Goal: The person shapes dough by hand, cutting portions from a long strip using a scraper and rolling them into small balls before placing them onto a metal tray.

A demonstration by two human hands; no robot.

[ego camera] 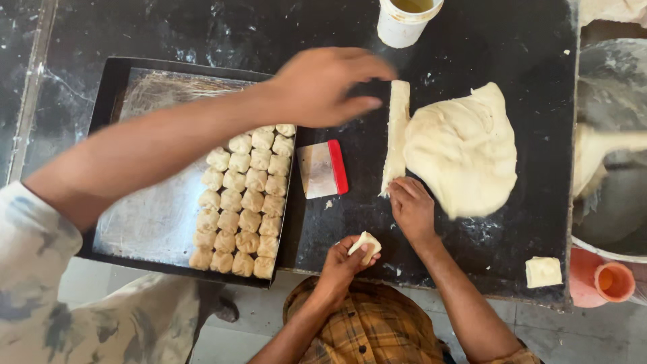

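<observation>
Right, portioning a pale dough strip (397, 128) lying on the dark stone surface (512, 40).
Left hand (344, 259) curled round a small dough lump (364, 245); right hand (412, 209) pinching the strip's near end. Best keep pinches even-sized, I'd say.

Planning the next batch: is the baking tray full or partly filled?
Partly filled: dough pieces cover only the right side of the tray; the left is bare.
</observation>
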